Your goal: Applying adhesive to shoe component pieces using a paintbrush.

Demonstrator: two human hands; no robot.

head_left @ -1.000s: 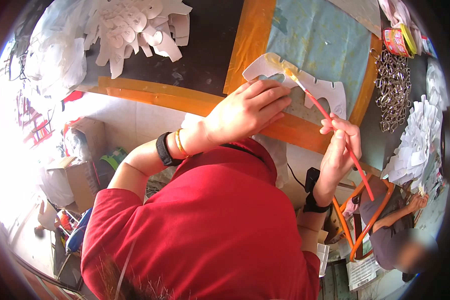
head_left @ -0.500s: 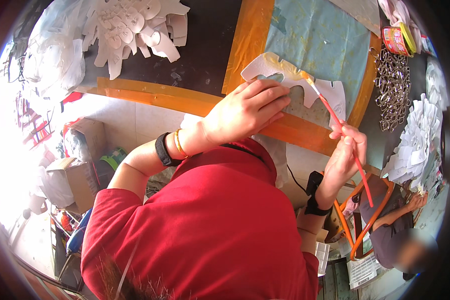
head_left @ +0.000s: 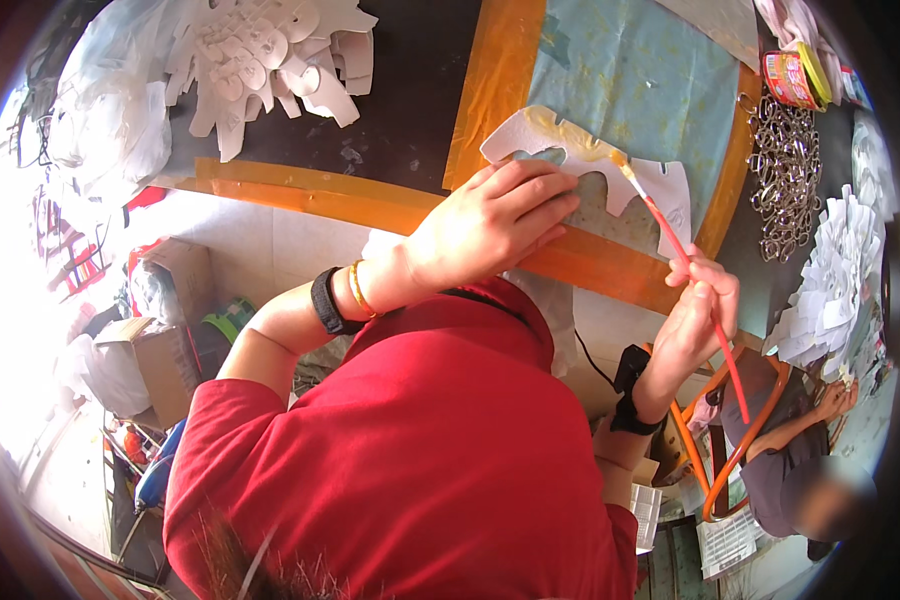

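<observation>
Rightward along the white piece (head_left: 588, 148) the tip of the red brush (head_left: 663, 222) has been moved. By the closed fingers of the right hand (head_left: 692, 318) the handle is held; the hands are kept apart. Beyond the left hand (head_left: 500, 215) — the nearer one — the piece is laid, its long axis slanted from far left toward the right hand. Whether it is gripped by the left hand cannot be told.
</observation>
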